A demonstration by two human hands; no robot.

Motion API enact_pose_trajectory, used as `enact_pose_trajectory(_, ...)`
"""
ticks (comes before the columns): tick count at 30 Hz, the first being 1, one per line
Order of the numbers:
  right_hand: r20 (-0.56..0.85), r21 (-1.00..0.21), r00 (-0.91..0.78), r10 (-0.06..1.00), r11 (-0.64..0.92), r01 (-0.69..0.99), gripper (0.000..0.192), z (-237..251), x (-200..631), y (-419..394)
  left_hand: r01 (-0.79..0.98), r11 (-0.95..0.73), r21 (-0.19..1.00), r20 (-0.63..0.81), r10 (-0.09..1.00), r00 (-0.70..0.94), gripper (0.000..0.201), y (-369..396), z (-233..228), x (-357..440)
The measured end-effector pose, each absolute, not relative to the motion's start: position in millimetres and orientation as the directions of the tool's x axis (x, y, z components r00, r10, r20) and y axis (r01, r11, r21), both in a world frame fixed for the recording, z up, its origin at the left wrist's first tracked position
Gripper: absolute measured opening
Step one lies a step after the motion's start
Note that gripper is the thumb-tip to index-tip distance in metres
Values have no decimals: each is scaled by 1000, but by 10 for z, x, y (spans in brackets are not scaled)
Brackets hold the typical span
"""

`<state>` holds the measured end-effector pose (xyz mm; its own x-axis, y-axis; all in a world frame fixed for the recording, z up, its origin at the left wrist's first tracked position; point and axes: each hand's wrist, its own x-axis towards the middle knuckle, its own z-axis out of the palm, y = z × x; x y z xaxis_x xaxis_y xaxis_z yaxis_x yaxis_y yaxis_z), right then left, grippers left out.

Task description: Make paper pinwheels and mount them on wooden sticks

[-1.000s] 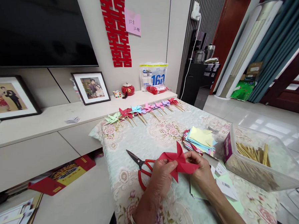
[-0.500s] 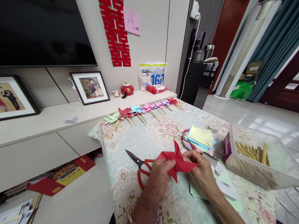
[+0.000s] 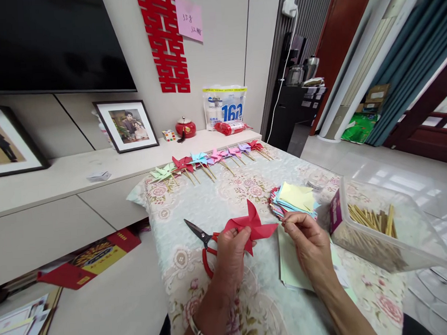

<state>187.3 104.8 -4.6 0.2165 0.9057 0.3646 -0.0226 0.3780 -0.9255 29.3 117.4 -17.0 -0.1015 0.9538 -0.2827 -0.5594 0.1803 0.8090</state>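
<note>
A red paper pinwheel [image 3: 258,229], its blades folded in, is pinched between the thumb and fingers of my left hand [image 3: 230,254] above the table. To its right, my right hand [image 3: 308,240] is closed, thumb against fingertips, on something too small to make out, just off the tip of one blade. Scissors [image 3: 197,231] with dark blades and red handles lie beside my left hand, which partly hides them. Under my right hand are light green paper sheets [image 3: 289,266]. Behind it sits a stack of coloured paper [image 3: 295,197], yellow on top.
Several pinwheels on sticks [image 3: 199,159] line the far edge of the flowered tablecloth [image 3: 247,186]. On the right stands a clear plastic box [image 3: 362,245] holding wooden sticks [image 3: 374,222]. A white cabinet [image 3: 52,186] with picture frames adjoins the table at the back left.
My right hand has let go of the pinwheel's blade and moved slightly right and up, its fingertips pinched. My left hand still holds the pinwheel. The view has shifted slightly.
</note>
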Motion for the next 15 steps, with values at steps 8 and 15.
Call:
enact_pose_trajectory(8, 571, -721, -54, 819, 532, 444, 16, 86, 1737, 924, -340, 158, 927, -214, 968, -133, 17, 1169, -232, 285)
enact_pose_trajectory(15, 518, -702, -148, 843, 517, 489, 19, 33, 1700, 969, -340, 192, 921, -212, 977, -23, 17, 1121, -210, 312)
